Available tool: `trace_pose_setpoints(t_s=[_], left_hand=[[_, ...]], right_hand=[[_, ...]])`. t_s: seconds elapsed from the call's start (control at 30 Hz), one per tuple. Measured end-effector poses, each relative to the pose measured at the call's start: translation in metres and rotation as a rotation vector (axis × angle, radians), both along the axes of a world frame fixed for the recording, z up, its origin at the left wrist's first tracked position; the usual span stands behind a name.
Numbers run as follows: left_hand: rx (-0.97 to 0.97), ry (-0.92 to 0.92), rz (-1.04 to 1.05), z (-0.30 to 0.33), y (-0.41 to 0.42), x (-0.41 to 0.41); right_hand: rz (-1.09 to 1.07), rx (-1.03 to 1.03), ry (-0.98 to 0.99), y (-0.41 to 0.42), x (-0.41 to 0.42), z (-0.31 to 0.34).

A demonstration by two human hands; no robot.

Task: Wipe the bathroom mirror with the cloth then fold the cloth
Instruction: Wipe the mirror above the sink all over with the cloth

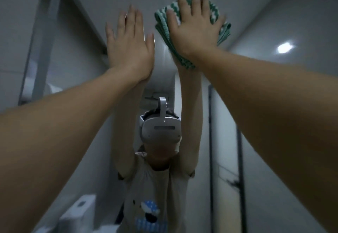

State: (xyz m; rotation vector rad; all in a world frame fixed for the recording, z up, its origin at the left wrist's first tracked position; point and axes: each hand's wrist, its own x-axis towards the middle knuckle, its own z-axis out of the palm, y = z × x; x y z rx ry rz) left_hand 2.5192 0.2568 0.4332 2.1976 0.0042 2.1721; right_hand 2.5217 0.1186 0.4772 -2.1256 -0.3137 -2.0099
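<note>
The bathroom mirror point(256, 37) fills most of the view and reflects a person with both arms raised. High on the glass, my right hand point(195, 26) lies flat with spread fingers, pressing a folded green and white cloth point(162, 26) against the mirror. The cloth bunches out to the left, right and below the palm. My left hand point(129, 50) rests flat on the glass just to the left of the cloth, fingers apart, with nothing in it. Both forearms reach up from the lower corners.
The mirror's left edge and a grey frame strip point(43, 37) run up the left side. In the reflection I see a white toilet tank point(82, 207) at the lower left, dark vertical door rails point(211, 150) at the right and a ceiling light point(284, 47).
</note>
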Motion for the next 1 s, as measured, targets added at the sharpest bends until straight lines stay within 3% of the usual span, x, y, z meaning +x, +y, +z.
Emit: trace_pose_setpoints(t_s=[0.43,0.73,1.0], left_hand=[[-0.009,0.070,-0.037,-0.113,-0.022,-0.003],[0.150,0.139,-0.016,-0.274,-0.029,-0.007],[0.008,0.123,-0.063,-0.324,-0.048,-0.010]], right_hand=[[0.025,-0.023,0.027,-0.003,0.000,-0.120],[0.013,-0.105,0.028,-0.031,0.000,-0.239],[0.015,-0.071,-0.009,-0.051,0.002,-0.357]])
